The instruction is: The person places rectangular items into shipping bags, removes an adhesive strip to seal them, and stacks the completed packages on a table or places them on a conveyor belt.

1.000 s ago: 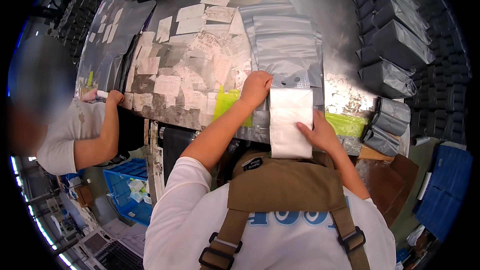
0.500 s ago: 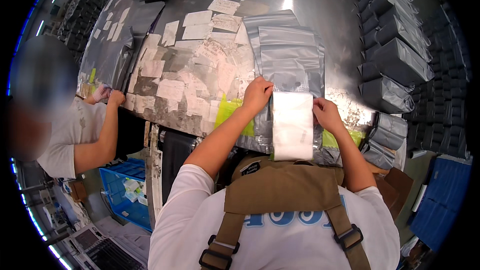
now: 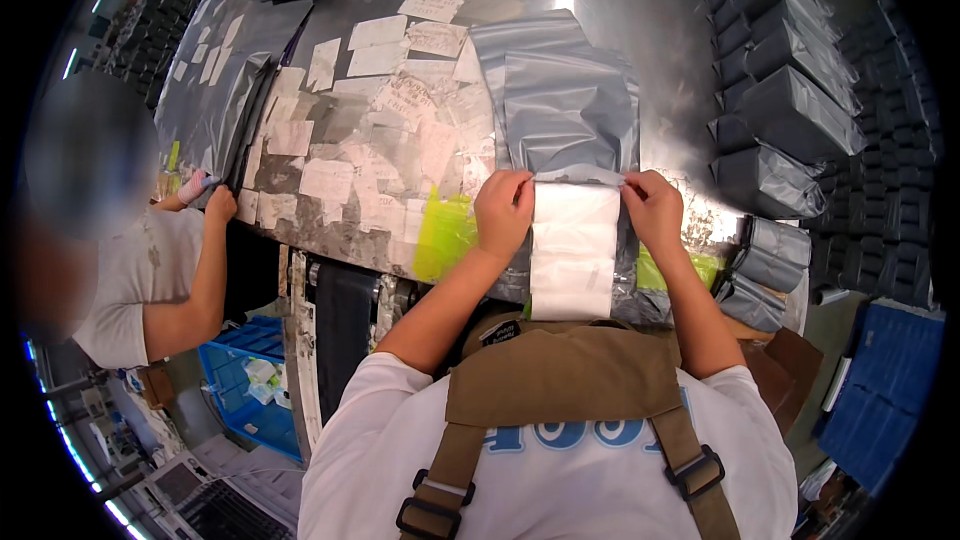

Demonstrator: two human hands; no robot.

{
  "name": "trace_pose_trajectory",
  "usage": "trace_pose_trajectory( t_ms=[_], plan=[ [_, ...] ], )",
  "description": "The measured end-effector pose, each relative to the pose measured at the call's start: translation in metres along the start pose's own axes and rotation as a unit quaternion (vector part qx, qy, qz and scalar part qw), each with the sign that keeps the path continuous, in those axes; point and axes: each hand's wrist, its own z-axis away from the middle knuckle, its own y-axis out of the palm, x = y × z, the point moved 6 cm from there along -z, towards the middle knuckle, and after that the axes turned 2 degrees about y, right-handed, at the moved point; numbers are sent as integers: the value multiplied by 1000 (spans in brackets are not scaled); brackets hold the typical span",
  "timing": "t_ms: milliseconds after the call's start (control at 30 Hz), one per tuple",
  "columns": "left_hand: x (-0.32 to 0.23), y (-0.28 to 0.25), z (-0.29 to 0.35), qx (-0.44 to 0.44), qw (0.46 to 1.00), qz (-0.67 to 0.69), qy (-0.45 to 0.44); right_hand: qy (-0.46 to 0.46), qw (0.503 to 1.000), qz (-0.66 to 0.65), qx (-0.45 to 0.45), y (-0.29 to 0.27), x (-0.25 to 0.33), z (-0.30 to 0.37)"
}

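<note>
A stack of flat grey plastic bags [image 3: 565,100] lies on the metal table in front of me. Over its near end a long white strip [image 3: 574,260], flat and creased crosswise, reaches down to the table edge by my apron. My left hand [image 3: 505,210] pinches the grey bag's near edge at the strip's upper left corner. At the upper right corner my right hand [image 3: 654,210] pinches the same edge. Between the two hands this edge is pulled straight across the top of the strip, and the plastic above it is wrinkled.
Paper labels [image 3: 325,180] cover the table to my left. Yellow-green tape [image 3: 442,235] marks the near edge. Filled grey packages [image 3: 790,120] stand in rows at the right. On the left another person [image 3: 180,260] handles grey plastic, above a blue crate [image 3: 250,380].
Both hands have come to the top corners of the white strip and taken hold of the grey bag's edge. The plastic above them has been pulled nearer and is more crumpled.
</note>
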Motion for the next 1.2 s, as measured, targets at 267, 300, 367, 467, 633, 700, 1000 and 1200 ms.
trace_pose_trajectory(
  t_ms=[267, 300, 367, 467, 633, 700, 1000, 1200],
  plan=[
    [-9, -18, 43, 62, 982, 5, 178, -167, 982, 29, -86, 6, 3, 39],
    [-10, -19, 45, 70, 981, 16, 183, -188, 978, 24, -89, 5, 6, 38],
    [-9, -21, 42, 83, 973, 8, 214, -227, 969, 12, -96, 1, 12, 36],
    [-3, -23, 45, 134, 965, 6, 226, -254, 966, 7, -56, 3, 8, 46],
    [11, -2, 25, 141, 977, -50, 152, -124, 992, 22, -16, 20, -10, 38],
    [19, 5, 10, 109, 988, -90, 55, -46, 997, 28, -49, 20, -10, 23],
    [22, -4, 79, 193, 972, -129, 40, -100, 980, 148, 90, 25, -29, 82],
    [-2, -29, 117, 416, 909, -10, -19, -90, 933, 73, 340, 13, -43, 125]
  ],
)
